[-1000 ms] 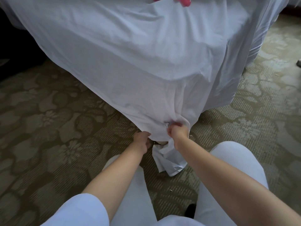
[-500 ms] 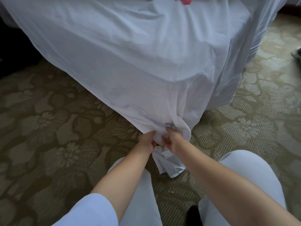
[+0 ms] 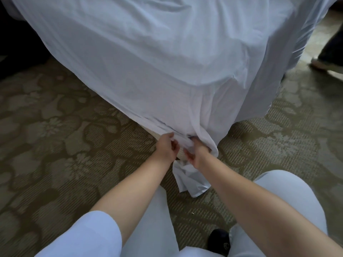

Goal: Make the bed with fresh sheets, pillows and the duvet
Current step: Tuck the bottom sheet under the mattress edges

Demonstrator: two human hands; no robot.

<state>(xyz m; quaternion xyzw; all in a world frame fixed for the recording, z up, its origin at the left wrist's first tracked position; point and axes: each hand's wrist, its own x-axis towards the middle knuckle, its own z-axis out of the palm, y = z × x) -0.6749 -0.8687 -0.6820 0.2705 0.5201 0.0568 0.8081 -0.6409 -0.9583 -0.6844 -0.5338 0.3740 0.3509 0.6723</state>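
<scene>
A white sheet (image 3: 148, 58) is draped over the bed's near corner and hangs down to the floor. Both hands meet low at that corner. My left hand (image 3: 167, 148) has its fingers curled on the sheet's lower edge, where a strip of pale bed base (image 3: 181, 154) shows. My right hand (image 3: 195, 154) pinches the bunched cloth just beside it, fingertips partly hidden in the folds. A twisted tail of the sheet (image 3: 191, 182) dangles below the hands onto the carpet.
Patterned olive carpet (image 3: 61, 138) surrounds the bed. My knees in white trousers (image 3: 289, 197) are close to the corner. Another person's leg and shoe (image 3: 326, 62) stand at the far right. A dark gap (image 3: 13, 47) lies left of the bed.
The hands have come closer together on the corner and moved slightly up under the sheet's edge. The view has shifted nearer. A person's foot has come into view at the right.
</scene>
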